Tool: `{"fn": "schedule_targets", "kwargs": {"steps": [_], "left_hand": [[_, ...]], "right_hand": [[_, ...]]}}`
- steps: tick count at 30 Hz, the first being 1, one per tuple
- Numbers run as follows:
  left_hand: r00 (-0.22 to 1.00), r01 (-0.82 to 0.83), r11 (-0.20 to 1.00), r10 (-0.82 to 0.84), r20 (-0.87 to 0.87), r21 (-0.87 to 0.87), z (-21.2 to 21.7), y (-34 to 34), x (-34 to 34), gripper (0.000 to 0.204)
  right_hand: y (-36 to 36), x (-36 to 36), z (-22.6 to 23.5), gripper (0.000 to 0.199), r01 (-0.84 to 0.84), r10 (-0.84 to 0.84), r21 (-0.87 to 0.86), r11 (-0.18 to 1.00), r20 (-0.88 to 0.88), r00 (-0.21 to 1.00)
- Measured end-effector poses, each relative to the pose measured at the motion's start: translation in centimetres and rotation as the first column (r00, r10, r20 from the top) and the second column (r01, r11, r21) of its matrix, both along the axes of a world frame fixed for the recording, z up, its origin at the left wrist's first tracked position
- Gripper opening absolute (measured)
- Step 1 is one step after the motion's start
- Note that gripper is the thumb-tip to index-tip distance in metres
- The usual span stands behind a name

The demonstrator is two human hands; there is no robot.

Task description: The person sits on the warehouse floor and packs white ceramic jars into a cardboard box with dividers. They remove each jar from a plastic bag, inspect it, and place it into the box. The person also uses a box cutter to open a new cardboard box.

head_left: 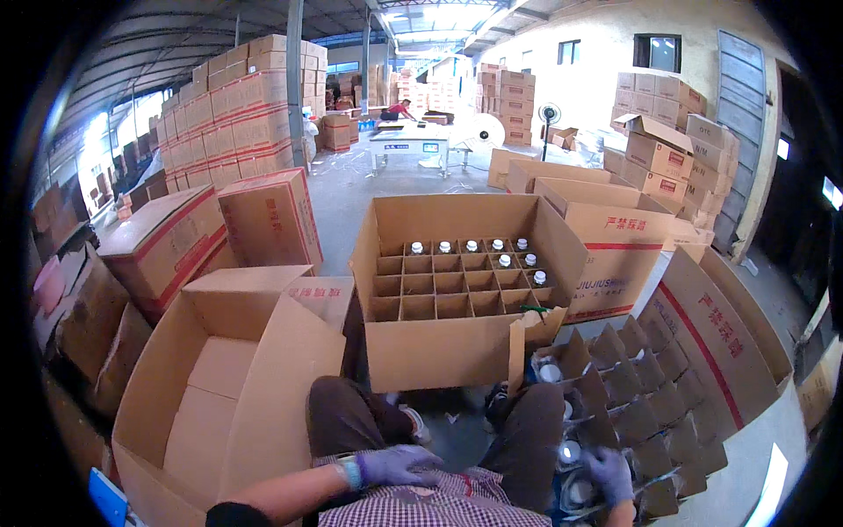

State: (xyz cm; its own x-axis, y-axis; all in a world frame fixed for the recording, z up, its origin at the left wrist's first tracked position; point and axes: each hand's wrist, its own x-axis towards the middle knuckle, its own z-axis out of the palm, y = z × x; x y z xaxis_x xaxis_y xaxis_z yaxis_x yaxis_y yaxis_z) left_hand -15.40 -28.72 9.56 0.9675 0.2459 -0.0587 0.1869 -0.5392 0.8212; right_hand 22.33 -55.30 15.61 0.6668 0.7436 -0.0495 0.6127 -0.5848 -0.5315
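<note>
My left hand (397,465), in a lavender glove, lies flat across my lap on the checked apron (413,508), fingers stretched out. To the right, my right hand (608,474), gloved the same, hovers by a cardboard divider grid (634,378) with its fingers apart. White-capped bottles (570,452) stand along that grid's left side; the hand is beside them and no bottle shows in it. Ahead of my knees stands an open carton (439,351) with a divider inside. Several white-capped bottles (471,247) fill cells along its far row and right side.
An open carton (145,430) stands at my left, another (711,342) at my right. Closed cartons (272,220) and tall stacks (233,123) rise at the left, more stacks (667,97) at the right. Farther off are a white machine table (408,151), a fan (549,114) and a person (399,111).
</note>
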Motion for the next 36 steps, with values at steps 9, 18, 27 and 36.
{"fn": "schedule_targets", "kwargs": {"steps": [9, 18, 27, 36], "left_hand": [[0.95, 0.181, 0.936, -0.087, -0.301, 0.302, -1.6, -1.1, 3.1, 0.044], [0.952, 0.075, 0.989, -0.034, -0.304, 0.124, 1.8, -0.3, -0.7, 0.042], [0.917, 0.151, 0.944, -0.023, -0.399, 0.293, 0.5, -2.5, 1.2, 0.039], [0.969, -0.16, 0.421, 0.239, 0.06, 0.893, 3.5, -4.5, 1.4, 0.024]], "right_hand": [[12.3, -18.2, 7.2, 0.055, -0.87, 0.791, 0.117, 0.478, -0.487, 0.369], [12.7, -21.5, 1.6, 0.061, -0.945, 0.818, -0.083, 0.317, -0.48, 0.317], [11.3, -20.6, 5.1, 0.056, -0.966, 0.816, -0.11, 0.234, -0.519, 0.256], [14.2, -21.9, -4.8, 0.044, -0.929, 0.767, -0.056, 0.366, -0.547, 0.335]]}}
